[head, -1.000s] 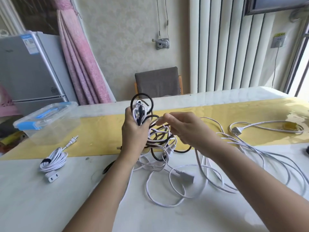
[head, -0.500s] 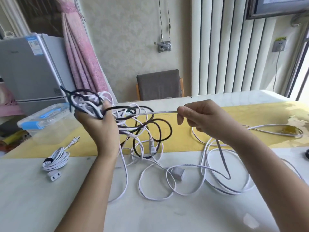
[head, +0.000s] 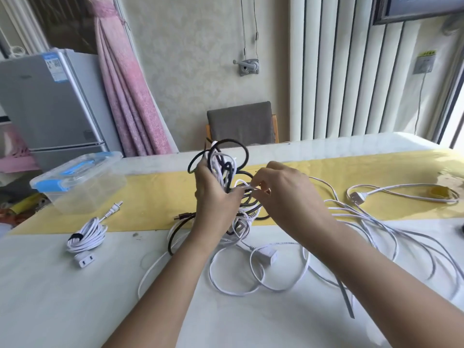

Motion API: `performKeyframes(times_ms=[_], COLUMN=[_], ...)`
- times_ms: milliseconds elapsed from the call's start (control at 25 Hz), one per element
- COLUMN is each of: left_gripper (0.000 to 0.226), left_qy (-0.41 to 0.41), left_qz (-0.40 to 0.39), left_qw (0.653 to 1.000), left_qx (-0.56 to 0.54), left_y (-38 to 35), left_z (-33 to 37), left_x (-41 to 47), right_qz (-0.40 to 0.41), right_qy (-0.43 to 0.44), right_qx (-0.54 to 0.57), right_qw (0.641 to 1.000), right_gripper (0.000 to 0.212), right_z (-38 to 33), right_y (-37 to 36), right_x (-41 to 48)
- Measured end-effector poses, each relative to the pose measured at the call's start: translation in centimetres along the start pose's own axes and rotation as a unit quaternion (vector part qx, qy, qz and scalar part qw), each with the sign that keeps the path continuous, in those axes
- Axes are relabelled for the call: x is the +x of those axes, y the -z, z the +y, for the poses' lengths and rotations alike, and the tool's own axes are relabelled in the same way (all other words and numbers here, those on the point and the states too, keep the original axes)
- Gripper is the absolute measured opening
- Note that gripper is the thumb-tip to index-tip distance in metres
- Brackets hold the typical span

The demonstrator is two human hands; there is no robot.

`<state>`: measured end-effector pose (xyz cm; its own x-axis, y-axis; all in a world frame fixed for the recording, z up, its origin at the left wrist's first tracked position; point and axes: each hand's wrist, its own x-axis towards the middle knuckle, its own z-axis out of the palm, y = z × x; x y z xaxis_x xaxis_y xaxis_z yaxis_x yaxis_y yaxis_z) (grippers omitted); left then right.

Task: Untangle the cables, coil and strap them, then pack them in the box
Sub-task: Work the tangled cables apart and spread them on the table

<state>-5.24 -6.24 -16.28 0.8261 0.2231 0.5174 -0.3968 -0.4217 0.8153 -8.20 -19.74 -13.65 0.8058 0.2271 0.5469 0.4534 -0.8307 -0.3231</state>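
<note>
Fingers: left-hand fingers (head: 200,170) are wrapped tight round the tangle (head: 226,162); right-hand fingers (head: 258,179) pinch one white strand (head: 244,188) just beside the left thumb.
Hands: two, left hand (head: 214,199) and right hand (head: 286,197), both raised off the table (head: 62,297).
Tangle: one knot of black and white cables, with loops rising above the left fingers and tails dropping to the table below them.
Strapped coil (head: 86,234): one, white with a black band, lying well left of the fingers.
Box (head: 77,182): one, clear with a blue lid on, farther left and beyond the coil.
Loose white cable (head: 364,217): sprawls right of the right fingers, across the yellow runner (head: 155,197).
Chair (head: 241,124): one, beyond the fingers, behind the table.
In the way: both hands cover the knot's middle.
Hard to tell: how many cables the knot holds.
</note>
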Motion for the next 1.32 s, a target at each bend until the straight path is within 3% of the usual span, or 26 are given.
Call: performKeyframes(times_ms=[80,160,240,320,400,440,520,600,640,720,800,880,960,1080,1200,1280,1320], left_gripper=[0.053,0.047,0.055,0.061,0.062,0.060,0.046,0.033,0.030,0.020,0.042,0.063,0.048,0.030,0.034,0.029,0.030], left_qy=[0.021,0.049,0.092,0.106,0.102,0.089,0.051,0.041,0.045,0.091,0.126,0.082,0.025,0.081,0.159,0.150,0.120], left_qz=[-0.110,-0.229,-0.289,-0.319,-0.321,-0.304,-0.198,-0.074,-0.085,-0.227,-0.352,-0.378,-0.363,-0.287,-0.105,-0.009,-0.005], left_qw=[0.989,0.937,0.877,0.858,0.865,0.888,0.967,0.996,0.991,0.964,0.925,0.918,0.925,0.954,0.980,0.988,0.987], left_qx=[-0.093,-0.260,-0.372,-0.389,-0.373,-0.333,-0.150,0.040,0.095,0.102,0.066,0.081,0.111,0.014,-0.050,0.032,0.111], left_y=[0.4,1.5,2.4,2.5,2.2,2.2,2.7,3.5,3.8,4.1,3.7,2.8,2.2,3.6,6.5,7.4,7.4], left_z=[0.9,1.0,0.8,0.8,0.5,0.3,-0.5,-1.2,-1.3,-1.2,-0.9,-1.4,-1.7,-1.0,-1.4,-2.4,-2.3], left_x=[-0.1,0.4,1.0,1.1,1.0,1.1,1.7,2.4,2.5,2.2,1.4,0.8,0.6,2.0,3.7,4.4,4.3], right_qz=[-0.037,-0.058,-0.078,-0.095,-0.103,-0.104,-0.107,-0.106,-0.103,-0.068,0.007,0.045,0.040,0.060,0.066,0.043,0.029], right_qy=[0.021,0.003,-0.039,-0.084,-0.127,-0.127,-0.128,-0.151,-0.158,-0.138,-0.086,-0.045,-0.050,-0.120,-0.187,-0.233,-0.256], right_qx=[-0.056,-0.078,-0.066,-0.018,0.068,0.091,0.149,0.245,0.267,0.246,0.178,0.142,0.132,0.168,0.284,0.351,0.374], right_qw=[0.998,0.995,0.994,0.992,0.984,0.982,0.975,0.952,0.945,0.957,0.980,0.988,0.989,0.976,0.938,0.906,0.891], right_gripper=[0.019,0.021,0.027,0.029,0.028,0.024,0.020,0.020,0.021,0.020,0.012,0.016,0.017,0.015,0.017,0.018,0.018], right_z=[0.4,1.3,1.8,2.0,2.3,2.4,2.5,2.9,3.1,3.3,3.1,2.7,2.5,3.2,4.3,5.0,5.1], right_y=[-0.2,-0.4,-0.6,-0.8,-0.7,-0.5,-0.3,-0.2,-0.4,-0.6,-0.4,0.1,0.3,0.6,2.0,2.6,2.7], right_x=[0.1,0.4,0.6,0.7,0.8,0.9,1.1,1.3,1.4,1.7,1.6,1.4,1.2,1.5,2.0,2.0,1.9])
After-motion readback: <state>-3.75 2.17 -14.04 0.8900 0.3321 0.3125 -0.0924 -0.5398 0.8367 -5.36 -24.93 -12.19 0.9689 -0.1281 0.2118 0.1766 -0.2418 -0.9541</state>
